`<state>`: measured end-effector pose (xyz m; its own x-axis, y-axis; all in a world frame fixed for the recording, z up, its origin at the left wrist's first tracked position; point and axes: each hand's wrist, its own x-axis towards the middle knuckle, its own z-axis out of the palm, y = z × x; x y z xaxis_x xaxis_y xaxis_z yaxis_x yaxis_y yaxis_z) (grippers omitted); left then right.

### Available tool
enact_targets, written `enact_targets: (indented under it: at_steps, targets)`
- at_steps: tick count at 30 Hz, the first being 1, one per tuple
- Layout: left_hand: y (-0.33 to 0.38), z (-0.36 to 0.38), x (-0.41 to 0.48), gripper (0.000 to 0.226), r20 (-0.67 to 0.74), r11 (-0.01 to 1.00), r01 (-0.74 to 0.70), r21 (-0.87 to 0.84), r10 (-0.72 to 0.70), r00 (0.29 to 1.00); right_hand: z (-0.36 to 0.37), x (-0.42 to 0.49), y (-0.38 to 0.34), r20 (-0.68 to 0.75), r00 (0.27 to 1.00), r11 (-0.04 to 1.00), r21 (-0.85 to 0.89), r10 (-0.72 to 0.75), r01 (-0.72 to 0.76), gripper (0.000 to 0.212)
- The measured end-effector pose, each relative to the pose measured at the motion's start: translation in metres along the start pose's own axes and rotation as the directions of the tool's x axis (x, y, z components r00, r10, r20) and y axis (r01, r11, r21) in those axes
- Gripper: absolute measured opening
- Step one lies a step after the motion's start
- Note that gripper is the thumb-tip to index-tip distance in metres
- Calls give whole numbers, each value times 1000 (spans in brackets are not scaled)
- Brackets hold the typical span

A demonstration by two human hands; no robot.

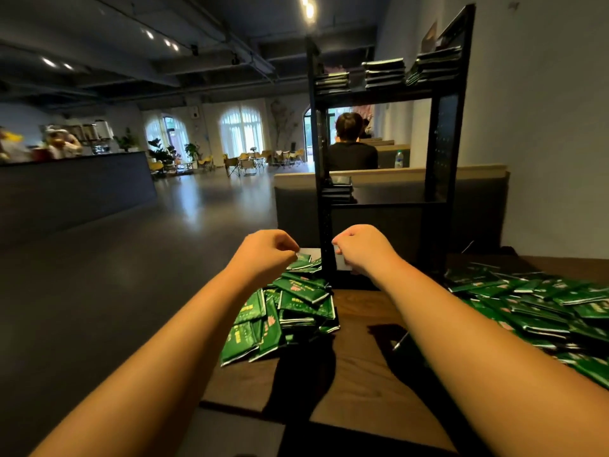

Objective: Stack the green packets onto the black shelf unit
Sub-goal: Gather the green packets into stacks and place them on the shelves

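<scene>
A heap of green packets (290,311) lies on the dark wooden table (359,367) at the foot of the black shelf unit (441,150). A second heap of green packets (540,308) spreads across the table's right side. My left hand (267,252) pinches the left end of a packet (304,253) at the top of the near heap. My right hand (362,247) pinches its pale right end, partly hidden behind the shelf post. Three stacks of packets (385,72) sit on the top shelf. One short stack (337,189) sits on the middle shelf.
A person in black (351,150) sits with their back to me behind the shelf. A beige-topped partition (474,171) runs behind the table, a white wall at right. The table's left edge drops to an open grey floor (131,258). A counter (75,186) stands far left.
</scene>
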<state>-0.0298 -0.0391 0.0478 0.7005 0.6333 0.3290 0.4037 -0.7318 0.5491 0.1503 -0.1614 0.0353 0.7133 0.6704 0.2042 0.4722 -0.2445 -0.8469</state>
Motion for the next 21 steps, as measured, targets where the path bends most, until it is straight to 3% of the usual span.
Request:
enact_targets:
  at_steps: [4,7,14,17,21]
  targets:
    - [-38,25,-13,49,89,980,34,198,-52,995,41,-6,25,112,994,990,-142,4,12,30]
    - [-57,48,-23,67,183,970,14,243,-60,981,65,-13,43,167,986,989,-145,17,8,52]
    - [-80,92,-20,57,118,960,-93,264,64,991,104,-22,87,288,956,964,-238,-49,121,93]
    - [-81,100,-11,61,87,934,-155,322,134,987,109,-23,99,249,967,975,-193,-57,108,94]
    - [-78,105,5,77,179,879,-211,427,146,973,115,-18,112,124,990,990,-116,-70,84,77]
